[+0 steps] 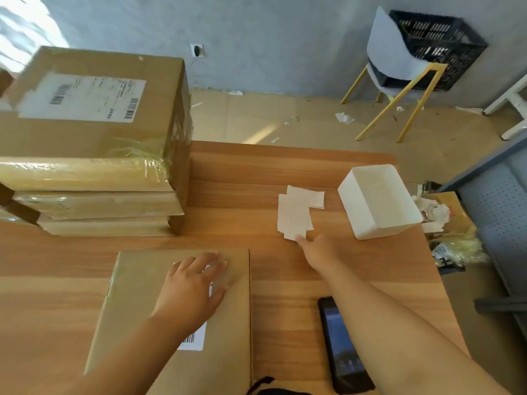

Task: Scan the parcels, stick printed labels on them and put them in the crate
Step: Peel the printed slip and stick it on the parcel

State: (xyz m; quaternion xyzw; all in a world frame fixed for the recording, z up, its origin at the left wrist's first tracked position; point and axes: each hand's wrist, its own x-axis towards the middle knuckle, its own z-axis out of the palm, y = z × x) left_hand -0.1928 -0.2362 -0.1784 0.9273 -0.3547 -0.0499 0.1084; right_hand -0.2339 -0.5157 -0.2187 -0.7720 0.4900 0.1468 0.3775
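A flat cardboard parcel [137,309] with a white barcode label lies on the wooden table in front of me. My left hand [194,283] rests flat on top of it, fingers spread over the label. My right hand [319,252] reaches forward, and its fingertips touch the near edge of a loose pile of white printed labels [296,212]. A black scanner phone [342,346] lies on the table beside my right forearm. A black plastic crate [439,47] sits on a chair across the room.
A stack of several taped cardboard parcels [91,138] fills the table's back left. A white open box [379,201] stands at the right edge. The grey chair with yellow legs [399,75] is on the floor beyond. Crumpled paper waste [439,215] lies right of the table.
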